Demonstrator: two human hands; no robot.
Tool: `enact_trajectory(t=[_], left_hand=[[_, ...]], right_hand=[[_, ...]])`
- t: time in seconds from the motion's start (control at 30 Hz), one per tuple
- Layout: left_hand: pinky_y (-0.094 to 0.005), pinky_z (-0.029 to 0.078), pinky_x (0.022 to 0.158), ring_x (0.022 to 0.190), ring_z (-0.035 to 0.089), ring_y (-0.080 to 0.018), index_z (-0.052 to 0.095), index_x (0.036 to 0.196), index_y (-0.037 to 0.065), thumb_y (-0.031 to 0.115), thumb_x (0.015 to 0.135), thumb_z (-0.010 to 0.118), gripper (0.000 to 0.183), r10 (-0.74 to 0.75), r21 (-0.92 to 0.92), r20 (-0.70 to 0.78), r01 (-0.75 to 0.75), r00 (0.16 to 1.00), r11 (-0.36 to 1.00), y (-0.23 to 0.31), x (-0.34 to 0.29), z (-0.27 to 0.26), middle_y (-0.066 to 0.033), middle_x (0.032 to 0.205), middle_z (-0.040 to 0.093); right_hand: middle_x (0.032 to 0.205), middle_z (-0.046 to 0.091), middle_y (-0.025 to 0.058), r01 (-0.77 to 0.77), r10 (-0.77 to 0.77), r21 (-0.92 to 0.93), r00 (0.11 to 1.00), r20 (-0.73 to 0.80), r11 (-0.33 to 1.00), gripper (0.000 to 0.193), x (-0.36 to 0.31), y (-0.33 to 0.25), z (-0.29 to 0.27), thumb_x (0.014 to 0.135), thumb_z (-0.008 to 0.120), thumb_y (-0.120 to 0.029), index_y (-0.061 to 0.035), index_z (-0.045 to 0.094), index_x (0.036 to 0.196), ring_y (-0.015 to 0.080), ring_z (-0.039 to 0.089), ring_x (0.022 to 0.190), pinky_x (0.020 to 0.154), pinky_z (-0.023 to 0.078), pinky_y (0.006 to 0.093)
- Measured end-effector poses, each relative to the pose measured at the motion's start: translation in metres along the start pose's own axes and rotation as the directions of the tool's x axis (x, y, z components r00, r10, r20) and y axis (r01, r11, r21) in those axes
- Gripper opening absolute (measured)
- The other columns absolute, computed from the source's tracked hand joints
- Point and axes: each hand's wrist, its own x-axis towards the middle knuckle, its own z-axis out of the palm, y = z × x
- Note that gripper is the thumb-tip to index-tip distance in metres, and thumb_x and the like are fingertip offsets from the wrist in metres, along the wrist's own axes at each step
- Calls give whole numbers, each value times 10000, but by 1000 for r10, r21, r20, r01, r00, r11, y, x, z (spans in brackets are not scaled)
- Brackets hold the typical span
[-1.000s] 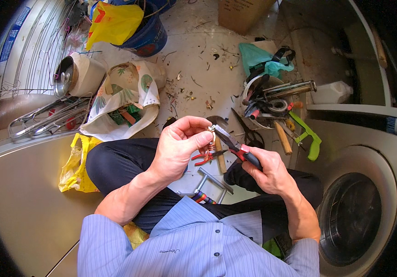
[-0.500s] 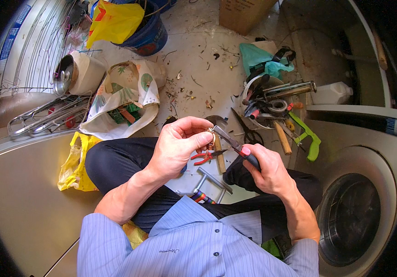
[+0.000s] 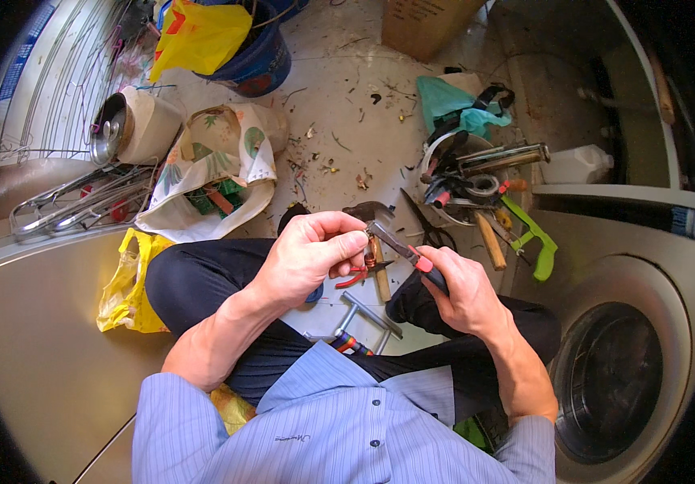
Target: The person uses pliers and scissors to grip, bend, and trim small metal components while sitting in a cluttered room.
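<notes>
In front of my lap, my left hand point(image 3: 303, 262) pinches a small metal part with a copper-coloured coil point(image 3: 371, 244) between thumb and fingertips; much of it is hidden. My right hand point(image 3: 468, 297) is wrapped round the dark and red handles of pliers point(image 3: 393, 241). Their jaws meet the small part at my left fingertips; whether they bite on it I cannot tell. Below, on the floor between my legs, lie red-handled pliers point(image 3: 352, 279), a wooden-handled hammer point(image 3: 383, 284) and a grey metal tubular piece point(image 3: 368, 310). Dark scissors point(image 3: 422, 216) lie just beyond.
A white bucket of tools point(image 3: 431, 161) stands ahead right, beside a green-handled tool point(image 3: 539, 239). A patterned bag point(image 3: 238, 214) with green circuit boards slumps ahead left. A blue bucket point(image 3: 259, 68) and cardboard box point(image 3: 424, 28) stand farther off. A front-loading washer point(image 3: 674, 315) is at my right.
The pliers and my right hand have shifted slightly left and down. The coil, which hung clearly below my left fingertips, is now less visible. Both hands keep their grips.
</notes>
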Motion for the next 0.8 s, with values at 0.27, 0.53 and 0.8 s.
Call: enact_trajectory(t=[0.27, 0.53, 0.8], left_hand=[[-174, 444, 558, 612, 563, -40, 667, 1069, 12, 169, 971, 649, 186, 19, -41, 26, -18, 999, 999, -6, 2, 1, -23, 803, 682], [-191, 466, 557, 612, 585, -71, 654, 1080, 8, 156, 985, 625, 179, -8, -249, 70, 25, 997, 968, -9, 2, 2, -53, 810, 682], [-211, 475, 558, 618, 597, -86, 648, 1077, 8, 164, 1001, 597, 181, -41, -335, 122, 80, 992, 939, -12, 4, -2, -61, 804, 678]], right_hand=[[973, 632, 198, 4, -4, 154, 1000, -1, 988, 418, 1, -1, 0, 811, 668, 28, -18, 550, 1210, 424, 631, 877, 744, 524, 433], [997, 663, 203, -56, 36, 275, 996, 77, 960, 455, 3, -1, -5, 823, 681, 11, -19, 546, 1256, 415, 650, 900, 785, 537, 411], [1076, 664, 217, -30, 8, 239, 996, 92, 971, 523, 5, 0, -9, 809, 695, 0, -17, 527, 1304, 424, 647, 986, 833, 541, 422]])
